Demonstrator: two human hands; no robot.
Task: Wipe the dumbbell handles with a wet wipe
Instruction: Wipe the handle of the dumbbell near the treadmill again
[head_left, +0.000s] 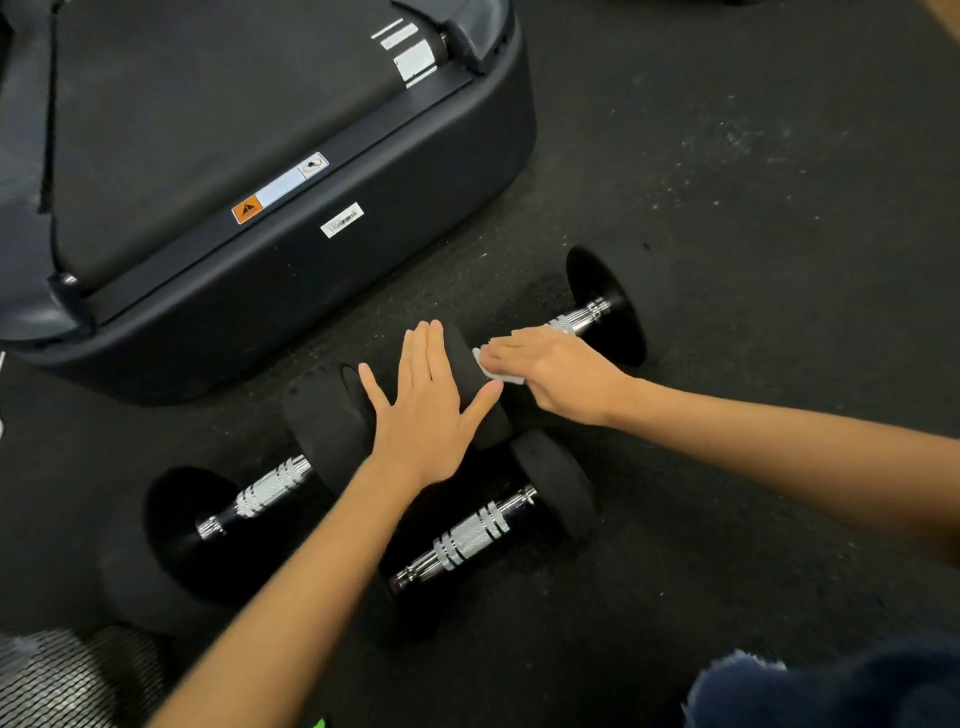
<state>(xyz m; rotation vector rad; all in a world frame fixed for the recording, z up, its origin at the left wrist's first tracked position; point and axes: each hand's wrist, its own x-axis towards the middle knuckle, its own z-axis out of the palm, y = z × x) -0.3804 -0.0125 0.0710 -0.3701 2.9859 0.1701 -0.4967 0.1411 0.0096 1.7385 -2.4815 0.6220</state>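
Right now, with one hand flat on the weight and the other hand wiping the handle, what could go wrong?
1. The left hand only lies open on the round head of the far dumbbell, without gripping. It may roll on the floor and pinch fingers against the near dumbbell beside it.
2. The right hand presses the wet wipe onto a knurled handle; the wipe may snag or tear.

Left hand (423, 410): flat, palm down, fingers (426, 348) extended and close together, thumb splayed out to the right, forearm bare. Right hand (558, 376): palm down, fingers curled downward in a grasp, wrist straight, forearm extended from lower right.
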